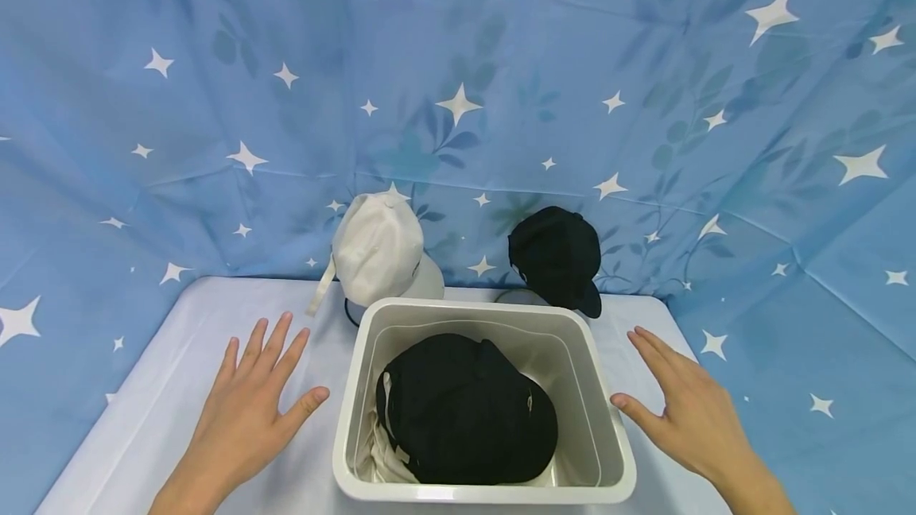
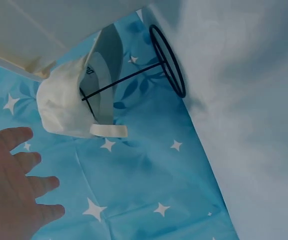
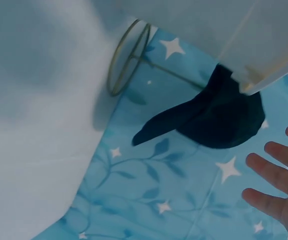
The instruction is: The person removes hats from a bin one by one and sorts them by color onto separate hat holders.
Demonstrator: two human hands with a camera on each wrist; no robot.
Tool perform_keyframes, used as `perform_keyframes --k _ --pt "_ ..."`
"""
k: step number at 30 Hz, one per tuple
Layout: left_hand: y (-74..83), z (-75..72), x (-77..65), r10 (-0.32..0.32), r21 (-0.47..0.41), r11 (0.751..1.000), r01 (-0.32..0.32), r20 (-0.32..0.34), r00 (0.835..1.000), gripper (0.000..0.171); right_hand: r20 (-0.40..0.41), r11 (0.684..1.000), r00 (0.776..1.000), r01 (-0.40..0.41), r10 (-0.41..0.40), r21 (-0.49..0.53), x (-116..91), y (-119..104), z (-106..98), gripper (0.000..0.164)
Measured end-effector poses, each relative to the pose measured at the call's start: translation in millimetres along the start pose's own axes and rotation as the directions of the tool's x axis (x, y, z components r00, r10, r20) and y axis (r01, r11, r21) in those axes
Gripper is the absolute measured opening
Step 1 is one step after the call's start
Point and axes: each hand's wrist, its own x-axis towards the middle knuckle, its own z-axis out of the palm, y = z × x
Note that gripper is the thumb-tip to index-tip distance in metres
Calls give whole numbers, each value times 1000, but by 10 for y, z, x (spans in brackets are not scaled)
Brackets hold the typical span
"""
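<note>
One black cap (image 1: 465, 412) lies inside the pale bin (image 1: 458, 493) at the lower centre of the frame, its rounded brim toward the right; cream fabric (image 1: 390, 463) shows under its left edge. The left hand (image 1: 250, 408), lower left, spreads its fingers; the right hand (image 1: 690, 412), lower right, holds its fingers closer together, thumb apart — each grip wide. The cap sits between both hands, touching neither. The right thumb tip meets the bin's rim in view — contact I cannot tell. Behind stand a white cap (image 1: 379, 249) and a second black cap (image 1: 554, 257).
</note>
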Motion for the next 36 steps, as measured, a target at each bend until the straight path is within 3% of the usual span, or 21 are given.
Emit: perform_keyframes --k 10,18,27,33,36 --pt "141 1 5 116 -120 984 -133 -135 984 76 -109 985 982 159 -151 66 142 -191 16 85" --pt "194 107 9 222 -191 942 -276 -262 939 79 -93 978 979 192 -184 83 178 -343 88 86" --pt "263 193 15 271 -233 911 -340 -283 920 67 -69 969 973 224 -218 104 226 -484 161 87" --pt "297 248 20 265 -272 909 -315 -205 942 67 -67 962 969 245 -238 119 257 -550 188 87" --pt "307 274 30 273 -274 906 -322 -202 941 65 -77 958 964 261 -254 117 278 -574 202 87"
